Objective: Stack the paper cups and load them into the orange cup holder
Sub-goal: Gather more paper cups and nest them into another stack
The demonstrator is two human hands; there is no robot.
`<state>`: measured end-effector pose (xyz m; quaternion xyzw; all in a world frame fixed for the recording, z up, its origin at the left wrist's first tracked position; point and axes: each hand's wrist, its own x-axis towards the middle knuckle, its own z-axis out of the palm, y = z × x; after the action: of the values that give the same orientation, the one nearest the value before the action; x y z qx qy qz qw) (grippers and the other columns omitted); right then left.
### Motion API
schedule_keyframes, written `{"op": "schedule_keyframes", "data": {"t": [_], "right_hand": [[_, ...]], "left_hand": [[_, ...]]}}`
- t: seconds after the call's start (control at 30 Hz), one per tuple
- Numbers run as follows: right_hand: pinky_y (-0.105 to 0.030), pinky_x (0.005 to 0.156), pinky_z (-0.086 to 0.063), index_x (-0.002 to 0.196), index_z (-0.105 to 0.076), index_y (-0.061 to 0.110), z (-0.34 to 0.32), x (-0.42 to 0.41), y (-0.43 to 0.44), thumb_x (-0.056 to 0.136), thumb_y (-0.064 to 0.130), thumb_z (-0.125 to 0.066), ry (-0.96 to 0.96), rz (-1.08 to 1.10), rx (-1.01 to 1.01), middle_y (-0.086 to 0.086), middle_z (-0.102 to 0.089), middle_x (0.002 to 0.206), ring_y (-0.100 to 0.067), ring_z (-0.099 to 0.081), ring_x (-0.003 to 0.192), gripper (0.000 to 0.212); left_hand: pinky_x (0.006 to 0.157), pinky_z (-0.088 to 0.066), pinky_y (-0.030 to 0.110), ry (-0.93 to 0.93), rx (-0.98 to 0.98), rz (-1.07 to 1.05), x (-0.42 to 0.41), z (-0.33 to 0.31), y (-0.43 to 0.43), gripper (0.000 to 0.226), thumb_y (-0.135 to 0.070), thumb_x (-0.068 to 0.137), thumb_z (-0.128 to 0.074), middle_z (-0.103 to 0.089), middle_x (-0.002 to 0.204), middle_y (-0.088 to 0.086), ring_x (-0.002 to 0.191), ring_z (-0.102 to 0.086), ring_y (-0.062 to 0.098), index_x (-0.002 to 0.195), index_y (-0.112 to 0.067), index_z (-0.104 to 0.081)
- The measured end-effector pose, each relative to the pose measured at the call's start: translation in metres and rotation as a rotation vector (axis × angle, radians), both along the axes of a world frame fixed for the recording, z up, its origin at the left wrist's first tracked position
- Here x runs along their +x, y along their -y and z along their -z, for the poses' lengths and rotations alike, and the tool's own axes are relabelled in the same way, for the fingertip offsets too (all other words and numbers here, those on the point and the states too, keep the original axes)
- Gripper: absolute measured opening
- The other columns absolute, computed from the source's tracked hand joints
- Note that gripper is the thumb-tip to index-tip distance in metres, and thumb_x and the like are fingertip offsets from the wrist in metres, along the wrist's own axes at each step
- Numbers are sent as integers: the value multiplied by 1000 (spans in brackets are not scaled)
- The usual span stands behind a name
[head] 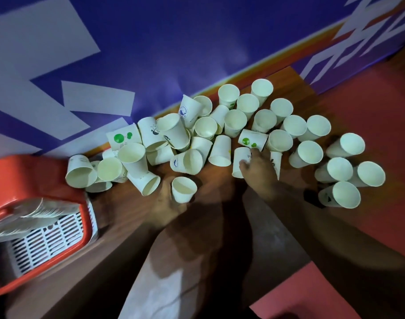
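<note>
stacking: left hand (168,203) grips a cup (183,189) at centre; right hand (260,172) pinches a second cup (239,157), probably to nest next.

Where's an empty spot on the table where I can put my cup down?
Bare wood shows between the orange cup holder and the left hand, and between the held cup and the right hand. The red surface right of the cups is bare too. Along the blue banner, the loose cups are crowded.
</note>
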<state>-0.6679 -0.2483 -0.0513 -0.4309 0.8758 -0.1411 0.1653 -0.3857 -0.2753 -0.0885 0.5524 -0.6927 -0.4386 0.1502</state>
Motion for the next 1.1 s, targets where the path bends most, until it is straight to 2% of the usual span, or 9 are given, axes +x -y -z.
{"op": "schedule_keyframes", "data": {"t": [0.1,0.17,0.3,0.43,0.57,0.7,0.8,0.93,1.1], "right_hand": [[-38,84,-46,124,-49,-1,5,9,-6,90,30,-59,47,-41,5,-23,-53,120,-36,-56,106,48],[-39,85,-45,121,-49,-3,8,16,-7,89,30,-60,59,-30,10,-23,-57,115,-36,-57,105,47],[-33,76,-41,123,-42,-3,12,30,-14,85,30,-65,219,55,63,-24,-58,115,-39,-58,104,55],[-34,78,-46,121,-41,-1,8,42,-35,83,30,-68,388,157,94,-21,-59,117,-37,-59,106,56],[-29,75,-42,121,-43,4,-10,56,-68,80,33,-70,491,168,66,-11,-57,114,-24,-58,98,57],[-27,77,-45,126,-45,12,-37,73,-93,79,38,-72,632,168,2,-2,-54,115,-17,-58,99,60],[-36,82,-55,125,-44,19,-57,94,-99,71,44,-75,700,132,-3,-2,-54,120,-18,-60,101,67],[-32,84,-52,127,-41,25,-75,124,-96,65,44,-81,580,-42,57,3,-50,121,-16,-57,105,76],[-26,91,-44,131,-48,21,-86,149,-90,69,45,-82,355,-318,8,2,-46,131,-16,-50,118,74]], "left_hand": [[100,-43,19,-96,55,73,9,0,-10,78,-34,72,-81,-56,130,-4,121,-55,6,137,-26,-39],[100,-46,24,-97,75,55,16,3,-20,78,-31,72,-82,-55,131,-3,120,-55,6,136,-28,-39],[88,-39,3,-120,129,39,25,4,-41,75,-11,78,-83,-52,130,-7,111,-51,-13,135,-27,-37],[84,-38,2,-87,127,55,33,2,-58,69,-16,78,-83,-53,125,-14,112,-52,-7,130,-32,-40],[89,-42,23,-25,49,38,42,7,-76,70,-20,74,-84,-53,125,-13,115,-50,9,128,-33,-41],[103,-39,29,18,38,102,54,9,-88,86,-13,71,-81,-48,140,-8,130,-43,12,144,-26,-37],[108,-41,39,123,26,125,72,1,-86,80,-7,75,-73,-47,143,5,134,-43,25,145,-23,-37],[97,-39,36,262,-1,13,99,-16,-61,51,-12,84,-69,-53,129,15,124,-46,32,130,-8,-51],[97,-41,41,257,-200,-47,113,-43,-16,45,-13,83,-71,-53,120,18,117,-50,36,125,-6,-56]]}}
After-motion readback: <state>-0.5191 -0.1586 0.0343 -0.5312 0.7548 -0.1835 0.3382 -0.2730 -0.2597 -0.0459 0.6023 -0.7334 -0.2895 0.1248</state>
